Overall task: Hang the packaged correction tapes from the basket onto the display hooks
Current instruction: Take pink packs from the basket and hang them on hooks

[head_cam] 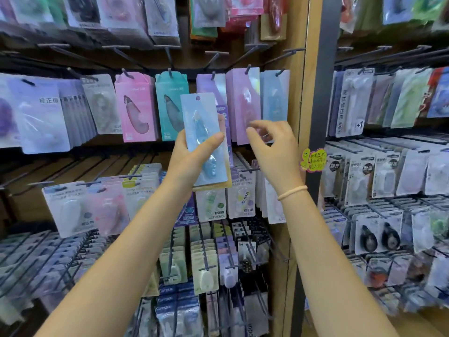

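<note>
**Blue correction tape pack held up, ready for a hook at upper right**

A person faces a shop wall crowded with hanging stationery packs. The left hand grips a pale blue correction tape pack, thumb across the front and fingers behind. The pack stands nearly upright, long axis vertical, its punched hang hole at the top. There seems to be at least one more pack stacked behind it in the same grip.

The right hand is beside it, holding nothing, fingers loosely curled near the lower edge of the lilac packs.

The likely target is the hook with matching blue packs, above and to the right of the held pack, beyond the right hand. That hook's tip projects toward the viewer, so the hang hole would have to rise and move right to meet it.

In between hang the lilac packs; a wooden upright borders the hook on its right. The basket is out of view.
</note>
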`<action>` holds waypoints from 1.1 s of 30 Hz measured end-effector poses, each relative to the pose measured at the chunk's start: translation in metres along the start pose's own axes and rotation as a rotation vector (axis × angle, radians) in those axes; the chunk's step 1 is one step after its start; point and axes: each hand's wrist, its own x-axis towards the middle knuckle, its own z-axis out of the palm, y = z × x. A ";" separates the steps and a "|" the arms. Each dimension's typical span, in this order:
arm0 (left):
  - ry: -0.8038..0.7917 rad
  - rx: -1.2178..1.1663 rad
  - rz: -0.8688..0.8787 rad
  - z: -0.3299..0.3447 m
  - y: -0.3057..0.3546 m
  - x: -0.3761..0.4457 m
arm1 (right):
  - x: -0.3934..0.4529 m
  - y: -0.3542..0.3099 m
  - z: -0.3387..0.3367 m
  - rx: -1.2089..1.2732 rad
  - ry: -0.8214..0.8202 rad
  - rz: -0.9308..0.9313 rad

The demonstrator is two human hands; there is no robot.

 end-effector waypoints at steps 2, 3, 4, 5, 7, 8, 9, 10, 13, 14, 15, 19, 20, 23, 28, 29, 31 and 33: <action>-0.005 -0.012 0.002 0.006 0.004 -0.002 | -0.018 -0.011 0.000 0.287 -0.187 0.044; -0.004 -0.014 0.008 0.008 0.005 -0.002 | -0.025 -0.015 0.001 0.381 -0.278 0.073; 0.000 -0.016 0.012 0.010 0.007 -0.003 | -0.031 -0.018 0.003 0.410 -0.332 0.083; 0.010 -0.013 0.008 0.012 0.007 -0.003 | -0.034 -0.019 0.004 0.408 -0.354 0.080; 0.029 -0.010 -0.026 0.014 0.007 -0.003 | -0.036 -0.020 0.005 0.411 -0.357 0.092; 0.035 -0.005 -0.046 0.014 0.007 -0.002 | -0.036 -0.020 0.005 0.418 -0.349 0.107; 0.036 0.005 -0.061 0.015 0.006 -0.002 | -0.036 -0.018 0.005 0.424 -0.340 0.122; 0.031 0.011 -0.075 0.015 0.006 -0.001 | -0.036 -0.017 0.005 0.424 -0.330 0.135; -0.045 -0.020 -0.098 0.013 0.002 0.002 | -0.035 -0.013 0.005 0.428 -0.281 0.158; -0.078 -0.020 -0.097 0.013 0.001 0.002 | -0.034 -0.012 0.004 0.434 -0.264 0.165; -0.102 -0.009 -0.101 0.013 -0.001 0.002 | -0.034 -0.011 0.003 0.440 -0.249 0.168; -0.107 -0.035 -0.096 0.017 -0.009 -0.002 | -0.035 -0.012 -0.001 0.360 -0.279 0.087; -0.092 -0.049 -0.093 0.018 -0.010 -0.003 | -0.036 -0.011 -0.001 0.312 -0.300 0.069; -0.062 -0.050 -0.087 0.023 -0.012 -0.006 | -0.039 -0.009 -0.004 0.196 -0.301 0.042; -0.043 -0.041 -0.067 0.030 -0.015 -0.010 | -0.040 -0.003 -0.013 0.265 -0.189 0.071; -0.035 -0.040 -0.068 0.031 -0.016 -0.011 | -0.040 -0.001 -0.013 0.272 -0.163 0.087; -0.016 -0.013 -0.065 0.033 -0.016 -0.011 | -0.036 0.004 -0.015 0.289 -0.084 0.115; 0.001 0.013 -0.058 0.034 -0.016 -0.009 | -0.027 0.009 -0.017 0.281 0.003 0.120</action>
